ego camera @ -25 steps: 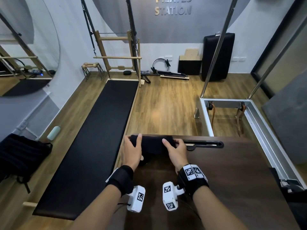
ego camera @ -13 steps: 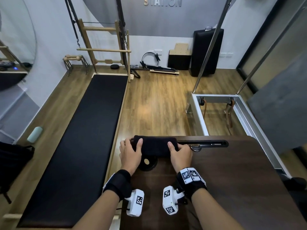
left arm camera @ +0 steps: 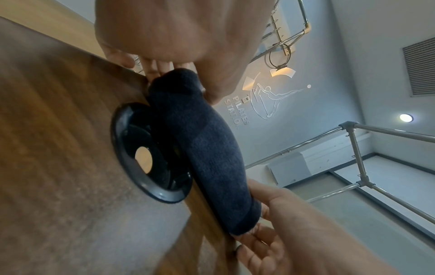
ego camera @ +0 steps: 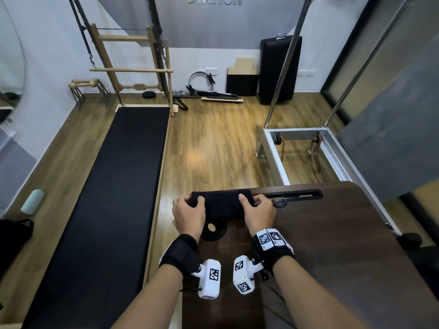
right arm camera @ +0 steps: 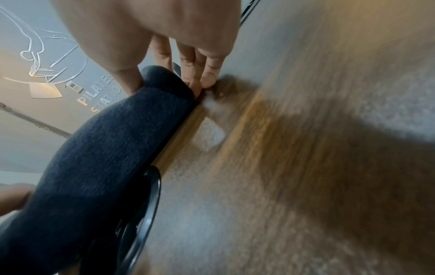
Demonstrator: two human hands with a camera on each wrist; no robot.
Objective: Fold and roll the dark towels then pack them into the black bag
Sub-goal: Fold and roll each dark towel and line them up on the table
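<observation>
Left hand [ego camera: 187, 216]: I see it gripping the left end of the rolled dark towel [ego camera: 222, 204], thumb on top, fingers curled over the far side. From the head view those fingers are hidden behind the roll; the left wrist view shows them wrapped round the end, at the table's far edge.

Right hand [ego camera: 257, 213]: same grip on the right end, thumb on top. Right wrist view shows its fingertips [right arm camera: 207, 78] bunched at the table surface beside the roll; that view is blurred across most of the table.

Towel lies crosswise along the far edge of the dark wood table [ego camera: 332, 245], tightly rolled. It partly covers a round black grommet [ego camera: 213, 231] set in the table; the left wrist view shows the grommet's centre hole, which the head view barely gives.

Black slotted bar [ego camera: 294, 194] on the table just right of the towel, its left end hidden behind the right hand.

Black bag [ego camera: 13, 236] on the floor at far left, cut off by the frame; I cannot make out its contents.
</observation>
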